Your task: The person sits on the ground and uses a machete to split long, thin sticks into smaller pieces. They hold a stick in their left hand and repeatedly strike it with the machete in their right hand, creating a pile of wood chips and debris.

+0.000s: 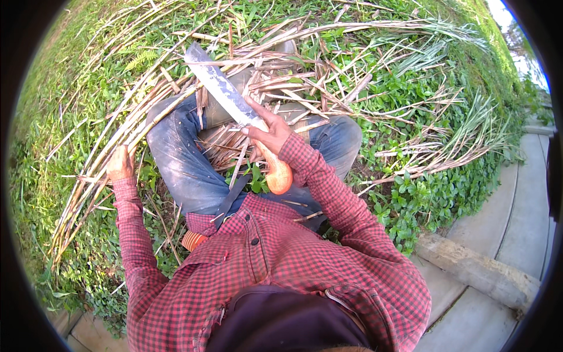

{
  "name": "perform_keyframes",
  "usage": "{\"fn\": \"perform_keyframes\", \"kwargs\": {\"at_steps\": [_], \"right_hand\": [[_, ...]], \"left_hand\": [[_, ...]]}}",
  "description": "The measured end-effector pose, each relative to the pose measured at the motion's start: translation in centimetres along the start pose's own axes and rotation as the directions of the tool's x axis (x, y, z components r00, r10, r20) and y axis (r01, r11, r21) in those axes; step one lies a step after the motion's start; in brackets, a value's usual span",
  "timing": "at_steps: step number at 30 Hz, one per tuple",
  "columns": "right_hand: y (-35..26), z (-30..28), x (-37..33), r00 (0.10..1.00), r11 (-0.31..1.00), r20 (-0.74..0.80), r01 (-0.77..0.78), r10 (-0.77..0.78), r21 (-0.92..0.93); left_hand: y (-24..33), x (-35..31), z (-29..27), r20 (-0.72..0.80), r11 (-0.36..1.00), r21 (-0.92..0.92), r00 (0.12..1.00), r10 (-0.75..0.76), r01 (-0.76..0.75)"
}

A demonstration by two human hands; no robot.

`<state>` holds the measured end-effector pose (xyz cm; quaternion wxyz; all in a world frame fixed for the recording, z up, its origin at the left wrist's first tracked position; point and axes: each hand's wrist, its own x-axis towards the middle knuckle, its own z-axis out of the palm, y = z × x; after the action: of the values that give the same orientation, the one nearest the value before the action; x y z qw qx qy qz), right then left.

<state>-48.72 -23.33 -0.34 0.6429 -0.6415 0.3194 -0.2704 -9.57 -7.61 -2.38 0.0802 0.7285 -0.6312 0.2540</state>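
Note:
My right hand [271, 128] is closed round a machete [220, 85] where the blade meets its orange, curved handle. The wide, worn metal blade points up and left, away from my body, and the handle's rounded end hangs over my lap. At the left, my left hand [121, 163] is closed on long, thin dry stalks [97, 161], possibly cane. These stalks bend in an arc from the lower left, over my left knee, toward the upper right. Cut strips and peelings [226, 146] lie between my crossed legs. The undersides of my left fingers are hidden.
More loose stalks with green leafy tops [478, 126] are spread on the grass at the right. Low green plants [410, 205] cover the ground around me. A wooden post [478, 270] lies on concrete slabs [469, 320] at the lower right.

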Motion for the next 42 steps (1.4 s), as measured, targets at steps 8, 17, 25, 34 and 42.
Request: {"fn": "perform_keyframes", "kwargs": {"at_steps": [8, 17, 25, 34, 42], "right_hand": [[-1.4, -9.0, 2.2, 0.842, 0.965, -0.514, -0.027, 0.164, 0.262], [-0.3, 3.4, 0.0, 1.0, 0.998, -0.008, 0.03, -0.029, 0.051], [-1.3, -4.9, -1.9, 0.947, 0.932, -0.274, -0.062, 0.168, 0.356], [-2.5, -27.0, 0.6, 0.726, 0.979, -0.656, -0.145, 0.204, 0.144], [-3.4, -22.8, 3.6, 0.768, 0.938, -0.539, -0.305, 0.346, 0.168]], "left_hand": [[0.5, -0.1, 0.0, 0.124, 0.995, -0.022, 0.988, -0.093, 0.097], [-0.8, -0.2, 0.4, 0.053, 0.999, -0.051, 0.999, -0.01, 0.012], [-0.8, 1.8, -1.7, 0.174, 0.987, -0.147, 0.984, -0.032, 0.058], [1.4, 0.2, 0.8, -0.146, 0.999, 0.048, 0.989, -0.004, 0.012], [2.3, -1.2, 1.3, -0.163, 0.984, 0.067, 0.975, -0.152, 0.165]]}}
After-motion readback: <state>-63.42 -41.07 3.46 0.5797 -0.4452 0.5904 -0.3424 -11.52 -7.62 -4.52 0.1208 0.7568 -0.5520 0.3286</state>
